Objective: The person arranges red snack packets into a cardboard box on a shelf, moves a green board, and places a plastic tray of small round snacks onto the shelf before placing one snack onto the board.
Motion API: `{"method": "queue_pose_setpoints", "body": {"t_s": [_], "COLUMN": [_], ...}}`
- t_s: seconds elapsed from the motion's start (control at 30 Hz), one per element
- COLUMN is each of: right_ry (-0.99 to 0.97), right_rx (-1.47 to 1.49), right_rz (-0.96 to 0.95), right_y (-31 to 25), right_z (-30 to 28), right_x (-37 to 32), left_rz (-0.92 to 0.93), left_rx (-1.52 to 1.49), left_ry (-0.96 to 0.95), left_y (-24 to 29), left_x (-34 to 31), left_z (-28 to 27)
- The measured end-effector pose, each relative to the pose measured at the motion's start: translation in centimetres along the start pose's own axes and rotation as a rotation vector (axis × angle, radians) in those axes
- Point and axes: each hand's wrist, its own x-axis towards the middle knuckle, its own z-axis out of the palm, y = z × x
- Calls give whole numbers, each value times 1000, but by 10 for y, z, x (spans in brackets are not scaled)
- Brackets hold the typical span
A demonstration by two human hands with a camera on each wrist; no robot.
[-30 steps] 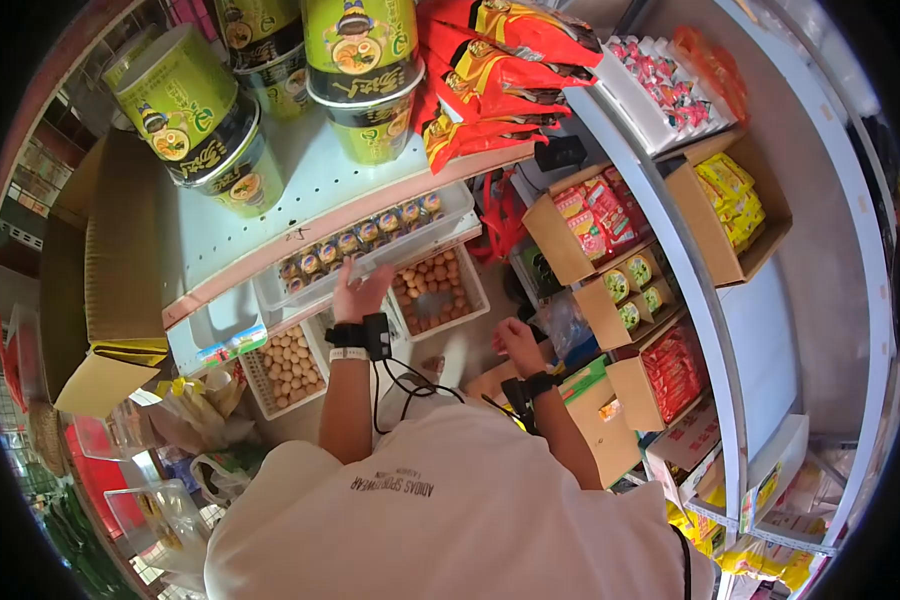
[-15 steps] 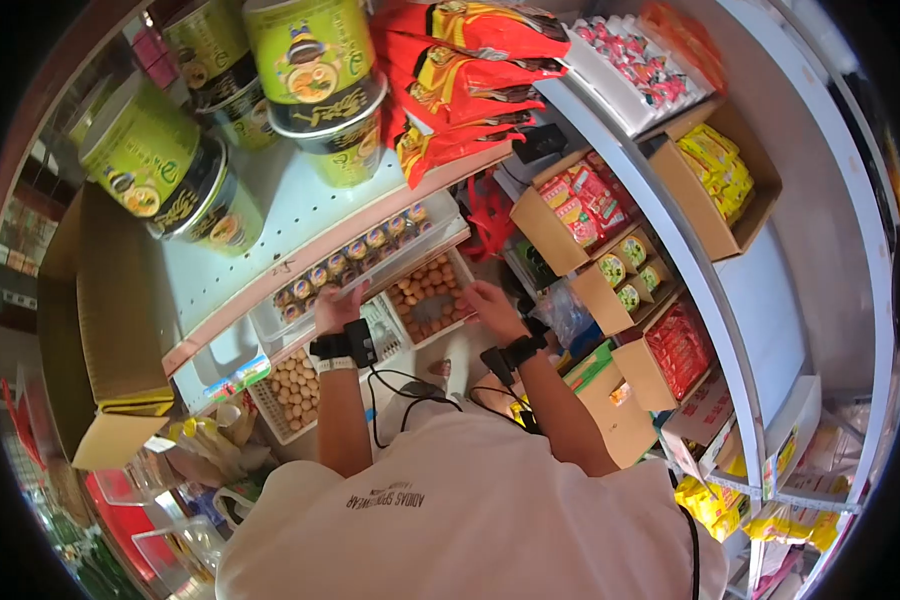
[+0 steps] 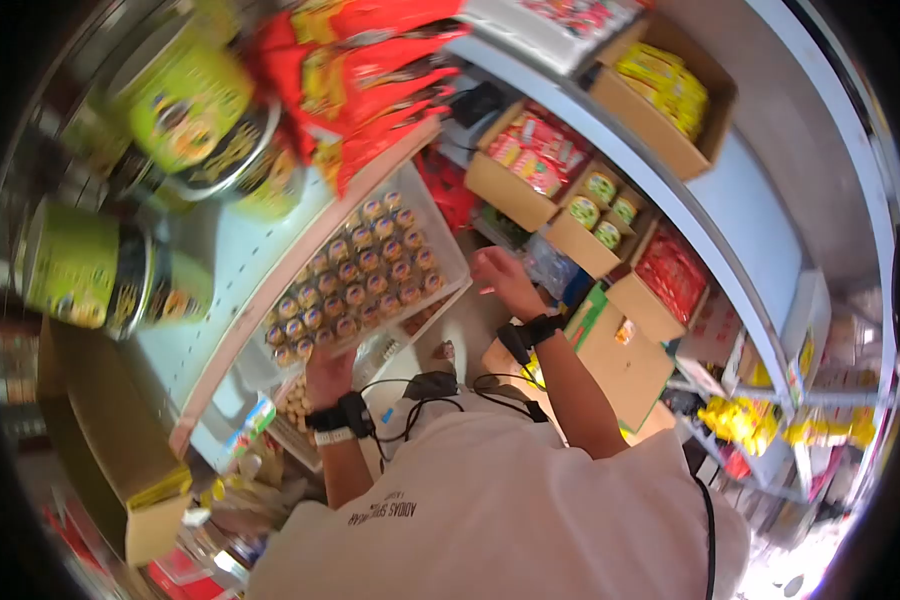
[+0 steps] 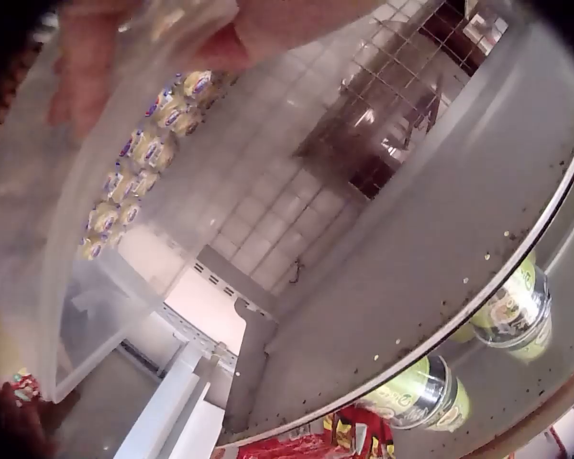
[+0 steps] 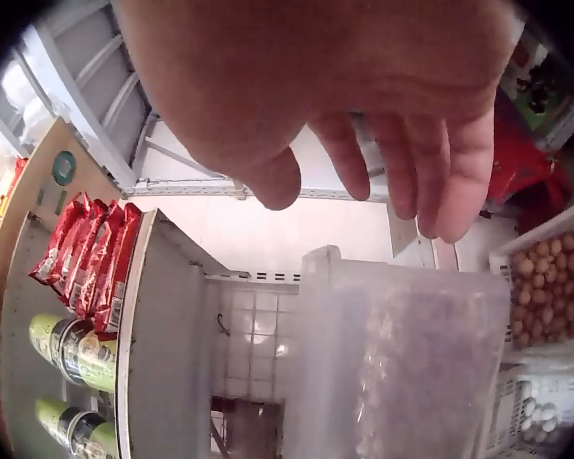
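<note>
A clear plastic bin (image 3: 448, 222) holds rows of small round packaged items (image 3: 355, 275) and juts out from beneath the shelf. My left hand (image 3: 328, 378) grips the bin's near left edge; in the left wrist view its fingers (image 4: 81, 81) lie over the clear wall. Off the bin's right end, my right hand (image 3: 505, 280) is raised and touches nothing. The right wrist view shows that hand (image 5: 364, 115) above the bin (image 5: 411, 354), fingers relaxed and apart from it.
Crates of eggs (image 5: 553, 287) sit below the bin. Green noodle tubs (image 3: 185, 100) and red packets (image 3: 365, 75) stand on the shelf above. Open cartons, one with red packs (image 3: 673, 278), line the right side. A cardboard box (image 3: 105, 430) is at the left.
The bin has come out from under the shelf toward me, showing more rows. My right hand has moved off to the right of the bin. The head view has shifted.
</note>
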Motion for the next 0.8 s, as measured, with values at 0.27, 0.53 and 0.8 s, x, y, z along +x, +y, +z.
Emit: {"method": "queue_pose_setpoints", "body": {"t_s": [0.27,0.53,0.8], "right_ry": [184,496,798], "right_rx": [3,103,122], "right_rz": [-54,-132,-307], "right_y": [-30,-4,-35], "right_z": [-43,-84,-85], "right_x": [-69,-167,-296], "left_rz": [-403,-640,-648], "left_rx": [54,195,458], "left_ry": [-126,-353,-575], "left_y": [-1,-21,-18], "left_x": [-7,0,-68], "left_z": [22,81,178]}}
